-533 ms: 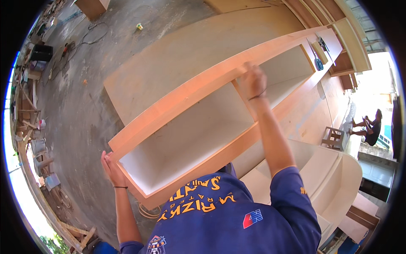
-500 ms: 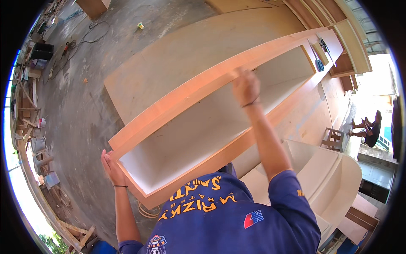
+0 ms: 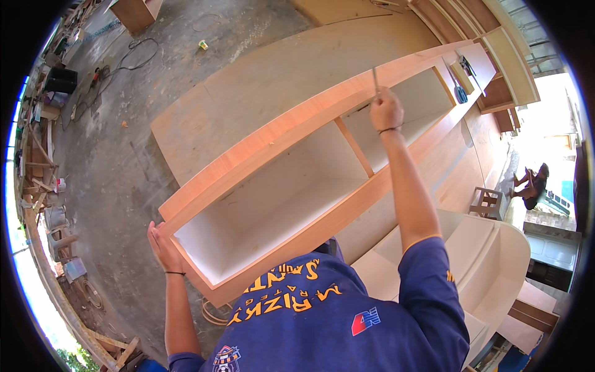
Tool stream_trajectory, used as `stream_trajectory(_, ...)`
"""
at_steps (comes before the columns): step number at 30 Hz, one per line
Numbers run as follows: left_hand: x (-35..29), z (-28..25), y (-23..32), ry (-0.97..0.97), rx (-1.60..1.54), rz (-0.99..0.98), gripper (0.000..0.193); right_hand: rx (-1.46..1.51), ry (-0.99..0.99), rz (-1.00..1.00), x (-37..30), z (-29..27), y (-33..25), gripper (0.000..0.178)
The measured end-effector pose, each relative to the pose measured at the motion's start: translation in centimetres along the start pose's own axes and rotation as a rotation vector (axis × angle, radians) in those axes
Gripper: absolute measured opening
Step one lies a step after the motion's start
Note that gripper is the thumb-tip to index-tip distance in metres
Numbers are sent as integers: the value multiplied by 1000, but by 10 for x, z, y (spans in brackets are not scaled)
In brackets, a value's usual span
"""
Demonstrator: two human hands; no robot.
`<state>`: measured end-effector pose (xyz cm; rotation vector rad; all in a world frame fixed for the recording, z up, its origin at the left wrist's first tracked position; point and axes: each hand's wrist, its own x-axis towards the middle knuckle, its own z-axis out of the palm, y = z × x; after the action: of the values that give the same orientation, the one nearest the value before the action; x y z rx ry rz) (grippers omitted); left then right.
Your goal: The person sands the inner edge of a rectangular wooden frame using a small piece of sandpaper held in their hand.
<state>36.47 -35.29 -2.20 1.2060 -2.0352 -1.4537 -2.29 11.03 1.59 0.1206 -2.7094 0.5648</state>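
Observation:
A long wooden cabinet (image 3: 291, 254) with orange-brown edges and a white inside lies slanting across the middle, its open side up. A divider (image 3: 354, 146) splits the inside. My left hand (image 3: 163, 249) rests against the cabinet's near left corner, fingers stretched along the outside. My right hand (image 3: 387, 110) is closed over the right compartment, near the far rim. Out of its fist sticks a thin grey strip-like tool (image 3: 375, 79), pointing up; its exact kind is unclear. Blue-handled pliers or scissors (image 3: 460, 93) and other small tools lie on the cabinet's far right end.
Beyond the cabinet a large brown board (image 3: 204, 111) lies on the concrete floor (image 3: 111, 180). White curved cabinet parts (image 3: 489, 260) stand at my right. Unfinished wooden shelving (image 3: 505, 68) is at the far right. A person (image 3: 533, 186) sits beyond a stool (image 3: 486, 203). A cable (image 3: 145, 59) lies far left.
My right hand has moved right, from the far rim near the divider to above the right compartment; the divider now shows fully. My left hand stays at the corner.

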Motion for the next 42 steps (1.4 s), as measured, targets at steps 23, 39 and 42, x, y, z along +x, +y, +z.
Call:
stream_trajectory(23,2,-1,-5,-7,-82,-31,51,-156,-112,72,11,-16,7,38)
stream_trajectory(39,-3,-4,6,4,6,-38,53,516,-256,-443,-142,14,-172,34)
stream_trajectory(42,-4,-1,5,20,-54,-83,52,221,-196,54,-38,-3,-88,27)
